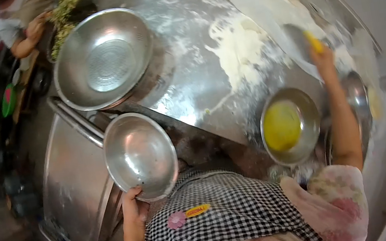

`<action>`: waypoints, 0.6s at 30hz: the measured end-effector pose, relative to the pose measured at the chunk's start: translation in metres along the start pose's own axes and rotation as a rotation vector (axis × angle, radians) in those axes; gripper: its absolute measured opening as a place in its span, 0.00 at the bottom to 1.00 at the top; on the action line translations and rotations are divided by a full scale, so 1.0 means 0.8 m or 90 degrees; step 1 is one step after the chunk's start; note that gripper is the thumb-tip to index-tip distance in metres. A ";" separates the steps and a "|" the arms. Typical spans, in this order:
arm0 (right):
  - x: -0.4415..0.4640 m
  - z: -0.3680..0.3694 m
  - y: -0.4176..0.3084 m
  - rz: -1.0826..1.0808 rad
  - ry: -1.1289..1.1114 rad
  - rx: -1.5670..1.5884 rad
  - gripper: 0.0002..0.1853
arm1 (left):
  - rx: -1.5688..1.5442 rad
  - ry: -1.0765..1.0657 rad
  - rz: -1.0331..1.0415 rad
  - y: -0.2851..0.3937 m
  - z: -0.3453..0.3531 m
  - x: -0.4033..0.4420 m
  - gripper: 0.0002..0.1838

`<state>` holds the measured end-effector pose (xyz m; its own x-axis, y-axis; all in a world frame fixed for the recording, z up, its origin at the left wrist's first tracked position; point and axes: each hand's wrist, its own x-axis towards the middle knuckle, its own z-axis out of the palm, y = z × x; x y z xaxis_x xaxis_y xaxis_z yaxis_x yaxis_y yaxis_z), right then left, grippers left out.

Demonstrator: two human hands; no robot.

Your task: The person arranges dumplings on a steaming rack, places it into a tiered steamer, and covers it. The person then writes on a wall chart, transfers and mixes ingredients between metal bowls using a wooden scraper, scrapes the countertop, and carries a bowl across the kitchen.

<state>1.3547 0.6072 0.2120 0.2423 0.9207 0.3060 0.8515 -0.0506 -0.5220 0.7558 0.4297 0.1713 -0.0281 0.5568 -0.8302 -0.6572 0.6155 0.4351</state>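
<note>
My left hand (135, 201) grips the near rim of a metal bowl (139, 152), thumb over the edge; nothing shows inside it apart from small specks. Out to the right, my right hand (323, 55) is closed around the yellow handle of a broad-bladed tool (313, 42). Its grey blade is smeared by motion, so its exact kind is unclear. The blade is over the floury side of the table, by a long whitish sheet (255, 5). Nearer my body, a second metal bowl (308, 114) holds yellow liquid (282, 126).
A large metal basin (105, 66) stands at the table's left. Below it sits a big lidded metal container (72, 176) with bar handles. Loose flour (239, 44) covers part of the metal table (186, 78). Another person's hand (37, 28) is near chopped greens (66, 9) at top left.
</note>
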 end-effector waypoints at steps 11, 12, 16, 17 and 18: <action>-0.281 0.126 -0.160 -0.173 -0.230 -0.058 0.18 | 0.019 -0.005 0.061 -0.022 -0.037 0.027 0.20; -0.289 0.132 -0.160 -0.179 -0.255 -0.069 0.17 | 0.016 0.007 0.061 -0.020 -0.038 0.033 0.19; -0.285 0.157 -0.150 -0.244 -0.246 -0.109 0.15 | 0.005 -0.025 0.053 -0.016 -0.060 0.050 0.20; -0.267 0.167 -0.139 -0.234 -0.239 -0.126 0.15 | 0.011 -0.003 0.055 -0.009 -0.056 0.044 0.21; -0.245 0.178 -0.125 -0.225 -0.232 -0.141 0.15 | 0.017 0.020 0.057 -0.011 -0.052 0.043 0.22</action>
<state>1.1556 0.4868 0.0907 -0.2192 0.9688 0.1159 0.9388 0.2417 -0.2453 0.7290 0.4203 0.1244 -0.1095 0.5928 -0.7979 -0.6310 0.5787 0.5166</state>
